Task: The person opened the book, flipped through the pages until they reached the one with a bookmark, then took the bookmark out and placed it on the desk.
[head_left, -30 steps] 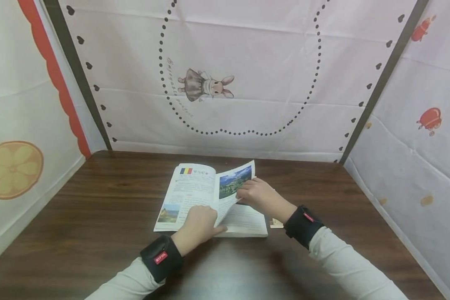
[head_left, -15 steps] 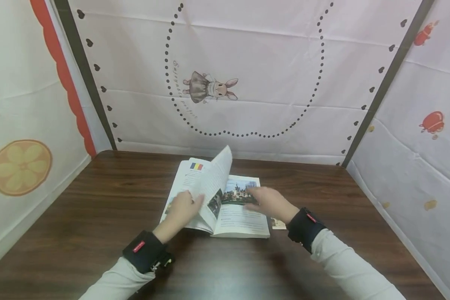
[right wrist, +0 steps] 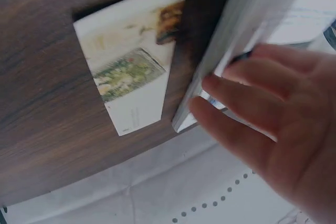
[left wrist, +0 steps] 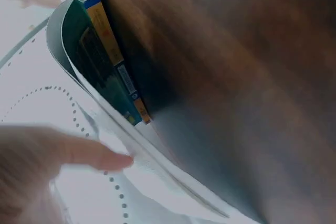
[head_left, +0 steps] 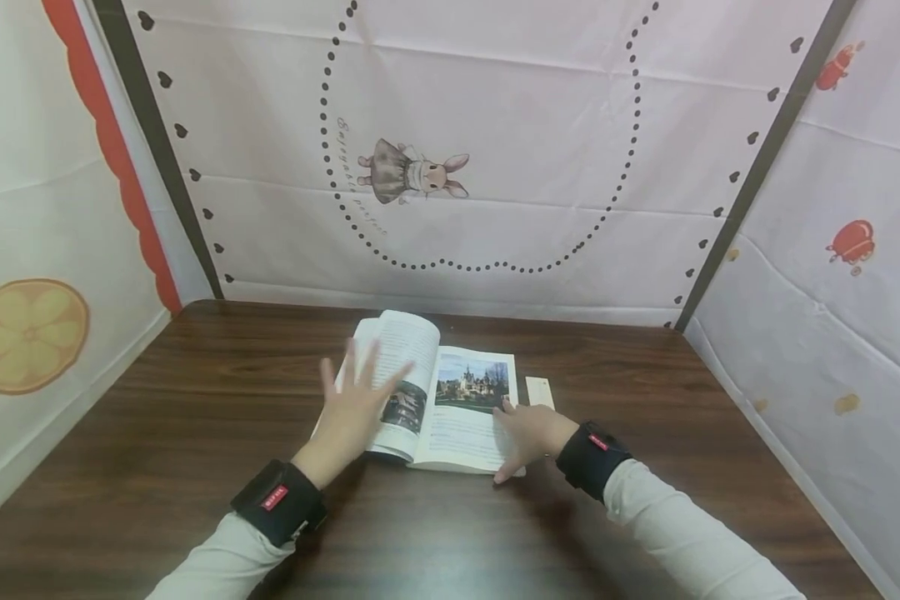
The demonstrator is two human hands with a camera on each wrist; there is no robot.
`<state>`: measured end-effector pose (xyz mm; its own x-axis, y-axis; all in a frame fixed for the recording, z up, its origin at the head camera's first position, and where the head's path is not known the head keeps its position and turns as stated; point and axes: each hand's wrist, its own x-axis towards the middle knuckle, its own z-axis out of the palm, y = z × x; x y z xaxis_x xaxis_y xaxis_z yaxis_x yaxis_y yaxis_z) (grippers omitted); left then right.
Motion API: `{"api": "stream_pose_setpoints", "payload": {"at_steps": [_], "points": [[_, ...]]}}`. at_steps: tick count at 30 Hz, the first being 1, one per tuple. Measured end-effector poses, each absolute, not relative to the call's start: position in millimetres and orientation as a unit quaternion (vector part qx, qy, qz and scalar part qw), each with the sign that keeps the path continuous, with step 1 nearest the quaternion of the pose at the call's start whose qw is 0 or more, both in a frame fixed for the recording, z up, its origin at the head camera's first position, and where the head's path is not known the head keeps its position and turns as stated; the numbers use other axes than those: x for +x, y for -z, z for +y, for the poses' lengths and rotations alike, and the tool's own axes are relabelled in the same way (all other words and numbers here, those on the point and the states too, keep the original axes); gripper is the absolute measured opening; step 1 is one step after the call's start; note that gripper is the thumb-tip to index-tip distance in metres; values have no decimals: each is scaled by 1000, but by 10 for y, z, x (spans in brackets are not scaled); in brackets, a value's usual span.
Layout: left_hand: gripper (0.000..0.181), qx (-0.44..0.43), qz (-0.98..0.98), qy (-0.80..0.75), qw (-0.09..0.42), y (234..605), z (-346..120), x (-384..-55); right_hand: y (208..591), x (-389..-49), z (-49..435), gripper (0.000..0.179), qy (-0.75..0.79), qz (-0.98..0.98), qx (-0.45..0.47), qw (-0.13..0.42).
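An open book [head_left: 461,439] lies on the table, a castle photo [head_left: 471,382] on its right page. My left hand [head_left: 350,414] is over the left pages [head_left: 408,340], fingers spread wide. In the left wrist view, the thumb [left wrist: 100,155] is straight near the curved page edges, and the yellow and blue spine [left wrist: 107,32] shows. My right hand [head_left: 536,429] lies at the book's right edge with loosely bent fingers, holding nothing visible. Beside the book is a printed card [right wrist: 131,61], partly hidden behind the right hand in the head view.
The brown wooden table [head_left: 217,417] runs back to a white patterned cloth [head_left: 540,167]. Cloth walls also stand at the left [head_left: 37,208] and right [head_left: 870,333]. Both wrists wear black bands.
The lifted pages have turned over to the left, uncovering the castle photo's page. My left hand has spread its fingers over them. My right hand let go of the page and moved nearer the front edge.
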<state>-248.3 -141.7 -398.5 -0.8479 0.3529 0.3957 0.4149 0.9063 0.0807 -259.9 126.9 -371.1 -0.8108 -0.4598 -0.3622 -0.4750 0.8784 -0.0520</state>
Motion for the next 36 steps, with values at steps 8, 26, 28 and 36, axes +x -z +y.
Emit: {"api": "stream_pose_setpoints", "payload": {"at_steps": [8,26,28,36], "points": [[61,-326,-944,50,-14,3928,-1286,-2387,3775,-2688,1277,98,-44,951,-261,161],[67,-249,-964,92,1,3976,-1112,-2384,3693,-2753,1359,25,-23,921,-388,4],[69,-253,-964,85,5,3977,-1098,-2385,3668,-2770,1321,27,-14,920,-391,-31],[71,-238,-967,88,31,3983,-1037,-2406,3563,-2807,1166,20,73,895,-402,-177]]}}
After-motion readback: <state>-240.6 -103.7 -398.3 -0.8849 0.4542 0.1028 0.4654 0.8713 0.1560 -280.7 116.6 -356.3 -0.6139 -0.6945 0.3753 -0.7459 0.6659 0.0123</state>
